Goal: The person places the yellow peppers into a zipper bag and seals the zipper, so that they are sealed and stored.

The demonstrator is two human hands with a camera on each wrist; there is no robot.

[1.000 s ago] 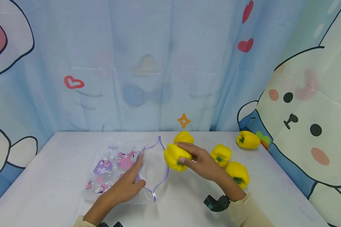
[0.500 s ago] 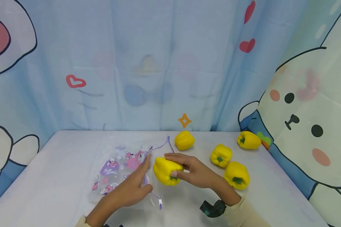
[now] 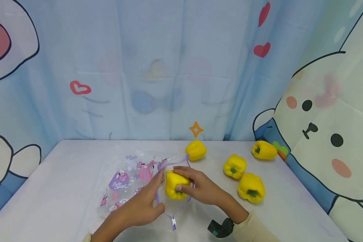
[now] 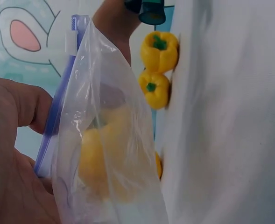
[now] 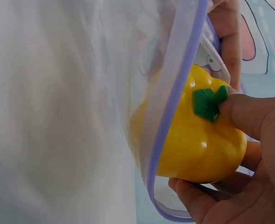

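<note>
A yellow toy bell pepper [image 5: 193, 144] with a green stem is held in my right hand [image 3: 201, 186], thumb by the stem and fingers beneath. It is partly inside the mouth of a clear zip bag [image 3: 119, 183] with pink and purple prints. The purple zip edge [image 5: 167, 116] crosses in front of the pepper in the right wrist view. My left hand [image 3: 143, 205] holds the bag's mouth apart, index finger and thumb spread, the thumb bent at the rim in the left wrist view. Through the cloudy plastic the pepper [image 4: 109, 158] shows blurred.
Another yellow pepper [image 3: 196, 150] lies behind the bag's mouth. Two more, a nearer pepper [image 3: 251, 188] and one just behind it [image 3: 235, 166], sit to the right. A further pepper [image 3: 264, 150] lies by the table's [image 3: 293, 201] back right edge. A printed curtain [image 3: 151, 67] hangs behind.
My right hand has brought the pepper left and down into the bag's mouth. My left hand and the bag's opening have shifted right, and the rim now surrounds part of the pepper.
</note>
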